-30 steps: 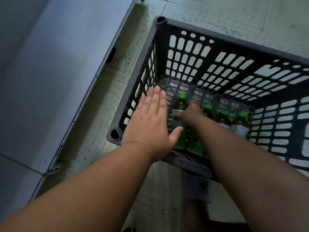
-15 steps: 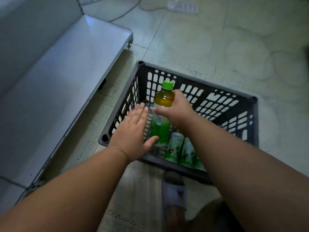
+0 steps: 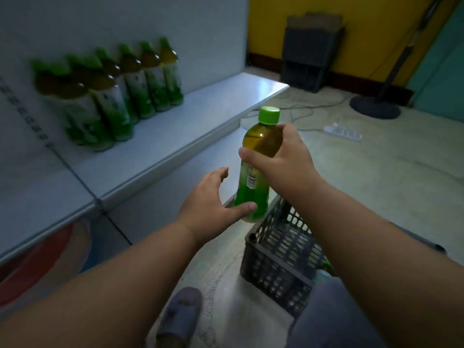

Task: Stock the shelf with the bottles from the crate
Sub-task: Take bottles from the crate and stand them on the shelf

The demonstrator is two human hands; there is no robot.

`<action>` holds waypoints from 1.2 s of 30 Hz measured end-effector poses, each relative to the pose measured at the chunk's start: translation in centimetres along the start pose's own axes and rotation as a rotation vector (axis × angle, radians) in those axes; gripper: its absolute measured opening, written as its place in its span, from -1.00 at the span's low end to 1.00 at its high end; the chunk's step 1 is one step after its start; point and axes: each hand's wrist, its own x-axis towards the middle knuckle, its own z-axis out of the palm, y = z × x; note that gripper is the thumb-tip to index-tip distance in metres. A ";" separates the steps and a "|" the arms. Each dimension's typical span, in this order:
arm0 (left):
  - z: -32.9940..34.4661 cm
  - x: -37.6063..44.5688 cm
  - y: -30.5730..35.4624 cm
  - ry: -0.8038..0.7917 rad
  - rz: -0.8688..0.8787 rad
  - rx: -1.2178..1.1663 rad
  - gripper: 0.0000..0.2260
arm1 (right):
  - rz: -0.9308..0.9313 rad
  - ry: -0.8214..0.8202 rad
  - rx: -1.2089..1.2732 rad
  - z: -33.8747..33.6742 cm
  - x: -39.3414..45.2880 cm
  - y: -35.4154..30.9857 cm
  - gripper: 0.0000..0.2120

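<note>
My right hand [image 3: 283,156] grips a green-capped tea bottle [image 3: 258,156] around its upper body and holds it upright in the air, above the near corner of the dark grey crate [image 3: 278,254] on the floor. My left hand [image 3: 211,207] is spread beside the bottle, its thumb against the green label near the base, its fingers apart from the bottle. Several matching bottles [image 3: 118,94] stand in a row at the back of the white shelf [image 3: 175,136] on the left. Another bottle's green top [image 3: 326,267] peeks out of the crate behind my right arm.
A lower shelf board [image 3: 175,197] lies under the upper one. On the floor are a white power strip [image 3: 342,133] with cables, a fan base [image 3: 374,106] and a dark box [image 3: 310,56] against the yellow wall. My slippered foot [image 3: 180,317] stands near the crate.
My right hand has lifted the bottle out of the crate and carried it up toward the shelf. My left hand rose with it. My view swung up from the crate to the shelf.
</note>
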 end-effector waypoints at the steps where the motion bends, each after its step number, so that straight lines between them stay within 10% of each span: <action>1: -1.4 -0.3 -0.2 0.021 -0.022 -0.026 -0.09 | -0.016 -0.015 0.035 1.0 0.2 -1.4 -0.42; 17: -11.7 8.4 -11.7 0.202 -0.237 0.229 0.05 | -0.196 -0.266 0.129 16.8 12.7 -5.2 -0.39; 29: -10.7 16.4 -17.3 0.201 -0.367 0.577 -0.22 | -0.174 -0.289 0.041 22.3 22.5 -4.4 -0.30; 36: -10.1 17.1 -18.9 0.135 -0.377 0.682 0.00 | -0.142 -0.317 -0.169 23.6 20.4 0.2 -0.29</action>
